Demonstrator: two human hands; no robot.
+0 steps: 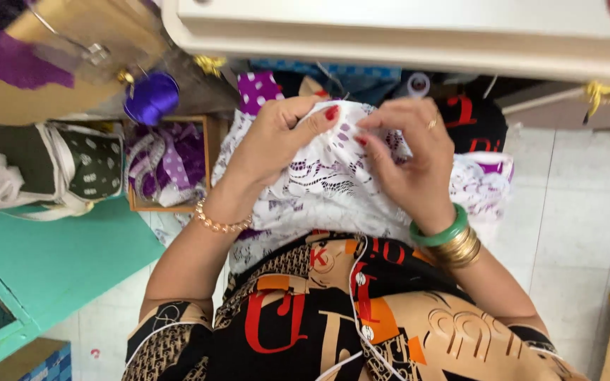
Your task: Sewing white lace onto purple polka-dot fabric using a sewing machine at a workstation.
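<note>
A piece of white lace fabric (326, 185) with purple print lies across my lap, bunched up in front of me. My left hand (277, 137) pinches its top edge between thumb and fingers; a bead bracelet sits on that wrist. My right hand (407, 159) grips the same edge just to the right, fingertips almost touching the left thumb. The right wrist carries a green bangle (439, 229) and gold bangles. Both hands hold the cloth just below the white table edge (390, 39).
A wooden box (167, 166) of purple and white fabric scraps stands at left, with a purple thread spool (151, 97) above it. A teal surface (58, 254) lies lower left, a dark dotted bag (93, 166) beside the box. White tiled floor (573, 212) at right.
</note>
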